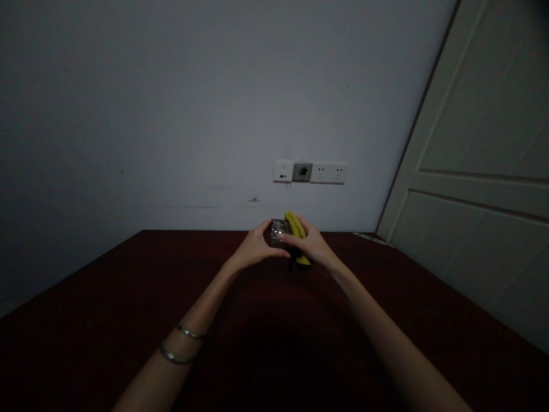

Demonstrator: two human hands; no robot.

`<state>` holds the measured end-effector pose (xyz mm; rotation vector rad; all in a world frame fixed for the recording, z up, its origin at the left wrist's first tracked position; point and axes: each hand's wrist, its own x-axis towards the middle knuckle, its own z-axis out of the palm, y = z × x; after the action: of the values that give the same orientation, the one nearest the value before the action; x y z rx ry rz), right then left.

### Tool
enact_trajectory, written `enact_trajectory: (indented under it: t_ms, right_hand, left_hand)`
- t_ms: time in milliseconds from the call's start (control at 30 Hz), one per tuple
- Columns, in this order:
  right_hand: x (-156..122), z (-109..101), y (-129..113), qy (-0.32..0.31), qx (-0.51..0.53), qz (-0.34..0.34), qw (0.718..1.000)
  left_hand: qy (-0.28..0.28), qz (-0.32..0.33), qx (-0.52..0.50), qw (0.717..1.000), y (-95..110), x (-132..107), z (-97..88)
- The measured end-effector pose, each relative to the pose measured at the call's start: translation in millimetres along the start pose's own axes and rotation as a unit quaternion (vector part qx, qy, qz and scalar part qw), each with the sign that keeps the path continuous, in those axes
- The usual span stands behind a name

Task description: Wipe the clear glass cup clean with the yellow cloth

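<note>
My left hand (256, 247) is curled around a small, shiny, see-through object (278, 229) that looks like glass or clear plastic. Its thumb runs along the lower side and its fingers along the far left. My right hand (315, 245) grips a yellow, rounded, folded-looking thing (295, 225), with a dark part beneath it. I cannot make out whether that is cloth or something else. The right thumb reaches across onto the clear object, so the two things touch or nearly touch. Dim light and my fingers hide their lower parts.
Both hands are over a dark red tabletop (128, 297). Behind it rises a pale wall (193, 114) with a row of sockets (328, 173) and a grey switch plate (302, 171). A panelled door (472, 171) stands at the right. A thin flat strip (372, 238) lies near the back right edge.
</note>
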<state>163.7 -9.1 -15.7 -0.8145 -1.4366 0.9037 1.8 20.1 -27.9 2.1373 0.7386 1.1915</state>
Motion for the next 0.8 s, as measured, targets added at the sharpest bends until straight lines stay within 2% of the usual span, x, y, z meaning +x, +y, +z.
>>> enact_trajectory:
  t_ms: [167,267,367,500,700,733,800]
  right_hand:
    - [0,-1,3,0.013,-0.071,-0.11,0.991]
    - [1,-1,7,0.018,-0.088,-0.177,0.98]
    - [5,-3,11,0.049,-0.057,-0.147,0.986]
    - [8,-6,14,0.069,-0.003,-0.092,0.993]
    - [-1,-4,2,0.026,-0.043,-0.188,0.981]
    - [-2,-2,2,0.026,-0.035,-0.186,0.982]
    - [-1,-1,4,0.047,0.015,-0.141,0.989]
  left_hand:
    - [0.046,0.004,0.038,0.998,0,0,-0.1]
    - [0.033,0.002,-0.012,0.999,0,0,3.0]
    - [0.007,-0.008,-0.085,0.996,2,-1,7.4]
    - [-0.023,-0.008,-0.116,0.993,4,-1,10.4]
    - [0.007,0.005,-0.093,0.996,8,-1,7.8]
    - [0.007,0.008,-0.088,0.996,10,-1,7.2]
    - [0.0,0.013,-0.074,0.997,15,-1,6.3]
